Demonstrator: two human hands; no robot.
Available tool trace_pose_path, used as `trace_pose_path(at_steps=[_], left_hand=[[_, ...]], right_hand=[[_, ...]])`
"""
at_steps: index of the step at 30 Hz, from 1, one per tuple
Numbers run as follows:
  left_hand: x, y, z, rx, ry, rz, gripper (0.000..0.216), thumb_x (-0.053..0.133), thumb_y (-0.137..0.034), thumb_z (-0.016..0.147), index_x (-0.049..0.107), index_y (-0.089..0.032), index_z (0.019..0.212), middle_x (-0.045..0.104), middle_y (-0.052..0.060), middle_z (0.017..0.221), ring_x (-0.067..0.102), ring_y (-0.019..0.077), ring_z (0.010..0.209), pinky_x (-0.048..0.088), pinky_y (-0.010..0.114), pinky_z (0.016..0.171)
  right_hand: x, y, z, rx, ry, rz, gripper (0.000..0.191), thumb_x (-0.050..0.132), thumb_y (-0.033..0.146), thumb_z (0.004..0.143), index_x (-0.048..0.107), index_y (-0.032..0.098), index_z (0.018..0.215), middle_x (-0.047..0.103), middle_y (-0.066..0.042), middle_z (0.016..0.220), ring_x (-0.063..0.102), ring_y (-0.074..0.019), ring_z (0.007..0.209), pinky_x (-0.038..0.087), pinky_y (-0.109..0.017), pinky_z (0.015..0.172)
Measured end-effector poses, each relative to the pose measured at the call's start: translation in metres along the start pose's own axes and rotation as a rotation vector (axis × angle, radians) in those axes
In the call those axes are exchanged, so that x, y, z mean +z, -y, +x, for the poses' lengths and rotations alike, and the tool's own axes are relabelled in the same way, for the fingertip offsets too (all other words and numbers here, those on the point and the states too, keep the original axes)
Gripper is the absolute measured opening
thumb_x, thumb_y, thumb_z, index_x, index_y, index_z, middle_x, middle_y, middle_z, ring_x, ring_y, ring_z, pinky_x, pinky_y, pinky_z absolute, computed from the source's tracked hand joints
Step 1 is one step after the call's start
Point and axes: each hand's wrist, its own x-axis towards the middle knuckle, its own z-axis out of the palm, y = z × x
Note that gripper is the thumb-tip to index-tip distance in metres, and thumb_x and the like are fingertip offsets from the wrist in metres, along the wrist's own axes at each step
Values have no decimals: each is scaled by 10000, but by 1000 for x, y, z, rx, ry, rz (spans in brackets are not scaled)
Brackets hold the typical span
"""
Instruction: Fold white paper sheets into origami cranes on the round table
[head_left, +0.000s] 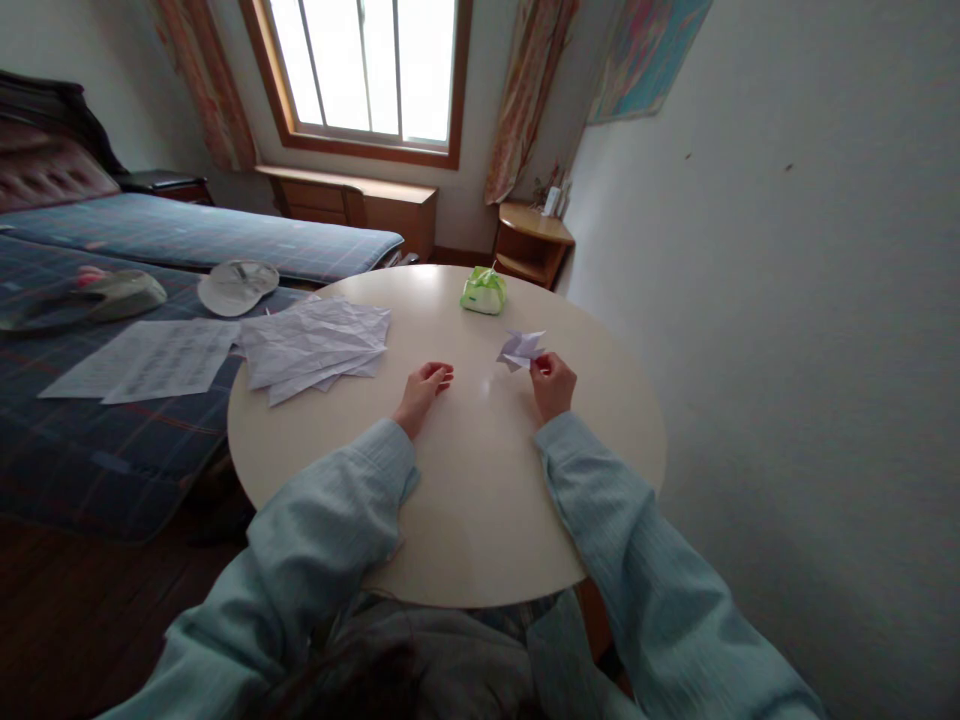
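Observation:
My right hand (553, 383) pinches a small folded white paper figure (520, 349) and holds it just above the round cream table (465, 500). Resting on the tabletop near the middle, my left hand (424, 390) has its fingers curled in with nothing visible in them. A stack of crumpled white paper sheets (315, 345) lies on the table to the left of my left hand. A green and white tissue pack (484, 291) sits at the far side of the table.
A bed with a blue plaid cover (97, 440) stands left of the table, with printed sheets (150, 358), a white cap (237, 285) and a dark object on it. A white wall (787, 350) runs close along the right. A small wooden stand (531, 243) is beyond.

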Motion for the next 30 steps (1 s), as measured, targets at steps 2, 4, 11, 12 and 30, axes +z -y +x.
trace_pose_path(at_steps=[2,4,11,12,30], left_hand=[[0,0,0,-7,0,3,92,514,-216,710,554,-142,747,599,34,851,561,87,748,430,225,718],[0,0,0,-14,-7,-7,83,512,-204,710,557,-141,738,601,32,845,561,85,741,431,222,715],[2,-2,-2,-23,-15,-33,78,491,-172,723,559,-134,727,596,28,824,559,75,722,431,210,705],[3,-3,-3,-24,-14,-34,77,491,-171,723,559,-133,726,596,28,824,558,74,722,430,209,706],[4,-4,-3,-31,-26,-32,77,490,-176,712,553,-133,725,593,21,812,554,73,711,426,216,710]], right_hand=[[-9,-19,13,48,-69,-82,125,483,278,685,548,174,659,612,-41,667,525,-151,620,401,-267,610],[-20,-38,25,75,-139,-146,129,476,281,685,544,172,668,611,-48,683,524,-153,632,400,-271,628],[-55,-88,49,150,-362,-314,105,452,242,682,527,168,673,597,-61,705,522,-180,671,393,-311,673],[-58,-91,50,137,-384,-325,115,446,239,690,534,166,694,599,-65,725,524,-184,691,392,-317,686],[-60,-112,52,255,-291,-344,173,510,270,680,621,151,739,602,-56,714,500,-164,650,381,-302,650]])
